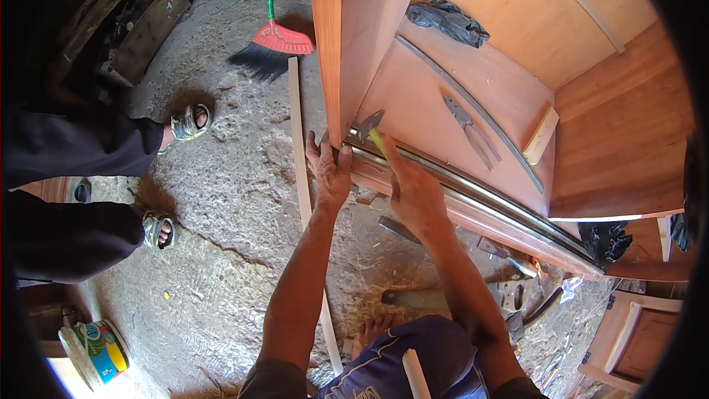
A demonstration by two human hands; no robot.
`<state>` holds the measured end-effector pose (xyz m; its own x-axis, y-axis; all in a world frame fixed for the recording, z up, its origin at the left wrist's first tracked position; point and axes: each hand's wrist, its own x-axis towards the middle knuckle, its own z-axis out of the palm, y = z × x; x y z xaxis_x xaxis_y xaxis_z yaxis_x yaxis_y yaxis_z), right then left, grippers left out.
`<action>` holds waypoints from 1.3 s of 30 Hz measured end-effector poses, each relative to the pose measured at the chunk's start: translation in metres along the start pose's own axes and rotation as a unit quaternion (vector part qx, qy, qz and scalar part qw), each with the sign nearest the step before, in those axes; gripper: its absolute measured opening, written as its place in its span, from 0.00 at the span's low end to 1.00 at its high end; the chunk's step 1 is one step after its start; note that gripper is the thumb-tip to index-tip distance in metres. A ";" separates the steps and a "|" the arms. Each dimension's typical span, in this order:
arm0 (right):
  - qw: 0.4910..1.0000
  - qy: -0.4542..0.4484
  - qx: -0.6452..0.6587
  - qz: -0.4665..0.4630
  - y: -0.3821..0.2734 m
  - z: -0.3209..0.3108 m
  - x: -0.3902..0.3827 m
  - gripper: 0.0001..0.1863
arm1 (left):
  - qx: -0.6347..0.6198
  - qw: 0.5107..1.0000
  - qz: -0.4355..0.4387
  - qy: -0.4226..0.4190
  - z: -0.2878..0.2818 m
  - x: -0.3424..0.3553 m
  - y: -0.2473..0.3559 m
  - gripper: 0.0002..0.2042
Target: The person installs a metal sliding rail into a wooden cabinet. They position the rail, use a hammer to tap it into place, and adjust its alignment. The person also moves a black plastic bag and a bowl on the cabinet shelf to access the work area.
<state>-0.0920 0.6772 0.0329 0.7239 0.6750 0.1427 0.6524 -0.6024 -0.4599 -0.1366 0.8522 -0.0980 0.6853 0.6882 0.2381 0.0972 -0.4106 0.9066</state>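
My right hand (417, 192) grips a small tool with a yellow-green handle (378, 140) and a short, pointed metal blade (369, 124). Its blade is at the near end of a shiny metal sliding-door track (443, 177), which runs along the cabinet's lower front edge. My left hand (331, 174) is closed around the bottom corner of the cabinet's wooden upright (325, 52), thumb on one side and fingers on the other. Inside the cabinet, pliers (470, 129) lie on the pinkish panel beside a long, bent grey strip (473, 107).
A long wooden strip (299, 148) lies on the rough floor left of the cabinet, near a red broom (284, 38). Another person's sandalled feet (188, 122) stand at left. A handsaw (421, 299) lies near my foot. A wood block (541, 135) and black plastic (449, 21) sit inside the cabinet.
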 end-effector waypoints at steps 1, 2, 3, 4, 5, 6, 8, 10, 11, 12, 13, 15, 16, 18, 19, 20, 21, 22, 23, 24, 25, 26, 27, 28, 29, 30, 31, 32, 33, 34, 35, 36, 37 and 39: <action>0.999 0.038 0.002 -0.013 -0.002 -0.002 -0.003 0.51 | -0.009 1.000 -0.003 0.007 0.003 0.000 0.002 0.26; 0.997 0.075 0.005 -0.026 -0.003 -0.003 -0.005 0.51 | -0.017 1.000 -0.007 0.014 0.004 -0.002 0.003 0.26; 0.999 0.035 -0.020 -0.008 0.000 0.004 -0.006 0.51 | -0.015 1.000 -0.005 0.007 0.003 -0.004 0.002 0.26; 0.999 0.002 -0.045 0.008 0.002 0.011 -0.002 0.51 | -0.015 1.000 0.003 0.001 0.001 0.001 0.002 0.26; 0.997 -0.031 -0.071 0.025 0.004 0.014 0.001 0.51 | -0.014 1.000 0.012 -0.004 0.000 0.005 0.003 0.26; 0.998 -0.020 -0.054 0.022 0.006 0.012 0.001 0.51 | -0.014 1.000 0.007 0.000 0.001 0.007 0.006 0.26; 1.000 -0.008 -0.014 0.015 0.007 0.006 -0.004 0.51 | -0.004 1.000 -0.012 0.009 0.003 0.000 0.008 0.26; 1.000 0.025 -0.004 0.010 0.001 0.009 -0.005 0.51 | -0.017 1.000 -0.012 -0.004 0.000 0.000 0.011 0.26; 0.999 0.041 -0.002 0.010 0.000 0.008 -0.007 0.51 | -0.027 0.999 -0.012 -0.013 -0.001 0.001 0.016 0.26; 1.000 0.018 -0.019 0.013 0.007 0.010 -0.011 0.50 | -0.038 0.999 -0.011 -0.021 -0.001 0.000 0.018 0.26; 1.000 0.000 -0.029 0.009 0.010 0.013 -0.009 0.49 | 0.014 1.000 0.014 -0.021 -0.006 0.002 0.017 0.26; 0.999 0.038 -0.003 -0.003 0.006 0.018 -0.009 0.44 | -0.007 1.000 -0.013 -0.027 -0.015 0.004 0.016 0.26; 0.995 0.089 0.033 -0.007 -0.007 0.015 -0.013 0.41 | -0.016 0.999 -0.032 -0.033 -0.022 -0.001 0.017 0.26; 0.984 0.155 0.083 0.001 -0.014 0.014 -0.022 0.34 | 0.011 1.000 0.003 0.007 -0.053 -0.027 -0.004 0.28; 0.980 0.172 0.096 0.015 -0.012 0.014 -0.027 0.31 | 0.028 0.999 0.018 0.025 -0.071 -0.046 -0.011 0.29; 0.975 0.190 0.114 0.025 -0.013 0.016 -0.029 0.27 | 0.075 0.995 -0.016 0.059 -0.095 -0.068 -0.029 0.30; 0.958 0.152 0.227 0.085 -0.021 0.016 -0.031 0.25 | 0.124 0.987 -0.050 0.093 -0.125 -0.093 -0.049 0.30; 0.925 0.111 0.334 0.145 -0.030 0.014 -0.033 0.22 | 0.173 0.975 -0.092 0.100 -0.158 -0.118 -0.059 0.31; 0.875 0.070 0.434 0.202 -0.035 0.012 -0.035 0.20 | 0.273 0.944 -0.154 0.101 -0.185 -0.141 -0.062 0.30; 0.904 0.092 0.380 0.175 -0.033 0.013 -0.035 0.22 | 0.266 0.935 -0.208 0.111 -0.207 -0.165 -0.067 0.29; 0.928 0.112 0.323 0.146 -0.031 0.016 -0.034 0.24 | 0.362 0.886 -0.268 0.108 -0.224 -0.185 -0.073 0.29; 0.947 0.129 0.270 0.112 -0.033 0.019 -0.030 0.26 | 0.439 0.843 -0.300 0.083 -0.248 -0.205 -0.099 0.30; 0.954 0.137 0.247 0.104 -0.038 0.019 -0.027 0.29 | 0.464 0.821 -0.328 0.041 -0.263 -0.225 -0.110 0.32; 0.959 0.142 0.229 0.094 -0.049 0.021 -0.021 0.31 | 0.494 0.824 -0.263 0.093 -0.273 -0.251 -0.129 0.32; 0.964 0.148 0.204 0.086 -0.056 0.022 -0.019 0.34 | 0.517 0.814 -0.251 0.086 -0.272 -0.253 -0.130 0.31; 0.969 0.139 0.191 0.077 -0.056 0.027 -0.017 0.36 | 0.539 0.804 -0.238 0.078 -0.270 -0.254 -0.129 0.31; 0.973 0.131 0.177 0.068 -0.053 0.034 -0.015 0.37 | 0.539 0.804 -0.238 0.078 -0.269 -0.254 -0.128 0.31; 0.977 0.123 0.163 0.059 -0.052 0.039 -0.014 0.38 | 0.539 0.804 -0.238 0.079 -0.268 -0.254 -0.127 0.30; 0.978 0.134 0.153 0.054 -0.053 0.042 -0.014 0.37 | 0.539 0.804 -0.239 0.079 -0.267 -0.253 -0.126 0.30; 0.978 0.142 0.144 0.050 -0.056 0.047 -0.016 0.36 | 0.539 0.803 -0.240 0.077 -0.267 -0.252 -0.125 0.30; 0.978 0.151 0.135 0.045 -0.058 0.051 -0.016 0.36 | 0.540 0.803 -0.241 0.076 -0.266 -0.252 -0.125 0.30; 0.978 0.151 0.131 0.056 -0.060 0.054 -0.015 0.35 | 0.541 0.802 -0.243 0.074 -0.266 -0.252 -0.124 0.30; 0.978 0.153 0.128 0.066 -0.063 0.056 -0.014 0.35 | 0.544 0.801 -0.239 0.069 -0.266 -0.251 -0.122 0.30; 0.976 0.150 0.133 0.085 -0.064 0.061 -0.013 0.35 | 0.550 0.800 -0.231 0.059 -0.266 -0.252 -0.116 0.31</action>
<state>-0.1568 0.7328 0.0070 0.8758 0.3960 0.2759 0.4646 -0.5369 -0.7042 -0.5124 0.8851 -0.1705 0.3263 0.9436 0.0556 0.9418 -0.3295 0.0666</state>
